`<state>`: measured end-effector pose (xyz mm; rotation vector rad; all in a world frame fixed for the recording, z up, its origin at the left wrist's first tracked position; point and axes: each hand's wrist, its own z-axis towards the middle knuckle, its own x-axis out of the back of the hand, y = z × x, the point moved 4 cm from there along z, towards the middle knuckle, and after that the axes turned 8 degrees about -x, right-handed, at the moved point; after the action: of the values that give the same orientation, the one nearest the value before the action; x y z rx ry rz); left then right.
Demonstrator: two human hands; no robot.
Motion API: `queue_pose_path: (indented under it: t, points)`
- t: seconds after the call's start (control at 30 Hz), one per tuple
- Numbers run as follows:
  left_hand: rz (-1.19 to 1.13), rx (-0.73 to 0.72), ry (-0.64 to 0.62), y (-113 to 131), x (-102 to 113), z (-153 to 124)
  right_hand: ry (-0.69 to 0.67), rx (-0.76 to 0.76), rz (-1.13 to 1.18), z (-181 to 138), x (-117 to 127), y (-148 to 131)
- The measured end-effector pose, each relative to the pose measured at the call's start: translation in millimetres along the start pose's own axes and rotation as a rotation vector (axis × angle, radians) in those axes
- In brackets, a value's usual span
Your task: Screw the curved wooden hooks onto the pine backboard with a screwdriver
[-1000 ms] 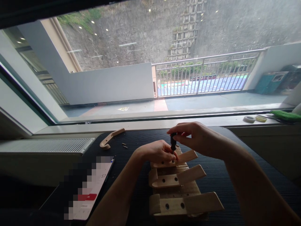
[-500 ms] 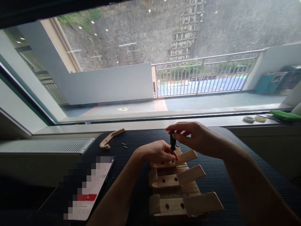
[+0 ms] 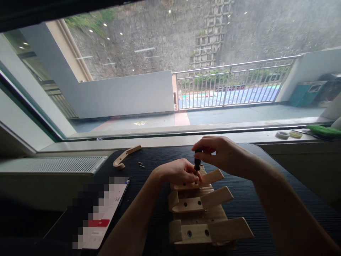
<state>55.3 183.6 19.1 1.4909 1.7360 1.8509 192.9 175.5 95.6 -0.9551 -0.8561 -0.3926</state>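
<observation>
My right hand (image 3: 217,153) grips the black handle of a screwdriver (image 3: 197,161), thumb and fingers closed round its top. The screwdriver stands nearly upright over the farthest wooden hook (image 3: 214,176). My left hand (image 3: 181,172) is closed in a pinch round the screwdriver's lower end, right at a hole in that hook; what lies between its fingertips is hidden. Two more wooden hooks, the middle one (image 3: 220,199) and the nearest one (image 3: 230,230), lie across a brown board (image 3: 217,213). Each of these two shows two dark holes.
On the black table (image 3: 157,153), a loose wooden hook (image 3: 130,153) lies at the far left beside two small screws (image 3: 141,165). A phone (image 3: 106,217) with a lit screen rests at the left. Tape rolls (image 3: 282,135) and a green cloth-like item (image 3: 323,131) are on the windowsill.
The fingers of my right hand have curled closer round the screwdriver handle, and its top has shifted slightly right. My left hand and the hooks have stayed in place.
</observation>
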Motion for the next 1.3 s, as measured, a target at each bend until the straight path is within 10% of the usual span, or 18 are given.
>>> queue_pose_path:
  t: [1.3]
  points:
    - [0.005,-0.067,0.024,-3.3,2.8,1.0,-0.037,0.027,0.062,-3.9,1.4,-6.6]
